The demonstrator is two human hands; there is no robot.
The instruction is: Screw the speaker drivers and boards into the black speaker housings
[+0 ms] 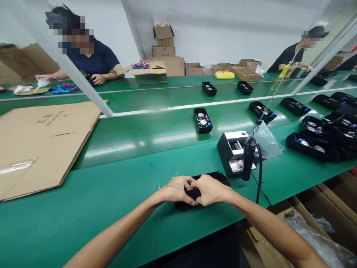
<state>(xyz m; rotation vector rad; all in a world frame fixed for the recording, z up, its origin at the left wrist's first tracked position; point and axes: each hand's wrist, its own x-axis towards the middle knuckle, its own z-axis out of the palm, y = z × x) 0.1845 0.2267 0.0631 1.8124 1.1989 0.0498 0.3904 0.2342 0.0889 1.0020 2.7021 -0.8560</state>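
A black speaker housing (220, 178) lies on the green bench right in front of me. My left hand (177, 189) bends over its left part, fingers curled inward and thumb at the near side. Beside it, my right hand (209, 190) is closed in the same way, and the thumb tips of both hands almost meet. What the fingertips press inside the housing is hidden. Right of the hands, a black electric screwdriver (247, 160) hangs upright from a cable, in front of a silver-and-black screw feeder (234, 149).
An open housing with two round speakers (202, 121) sits on the green conveyor (156, 132). More black housings (309, 147) crowd the right. Flat cardboard (41, 145) covers the left, and a plastic bag (267, 139) lies by the feeder. Two people work across the line.
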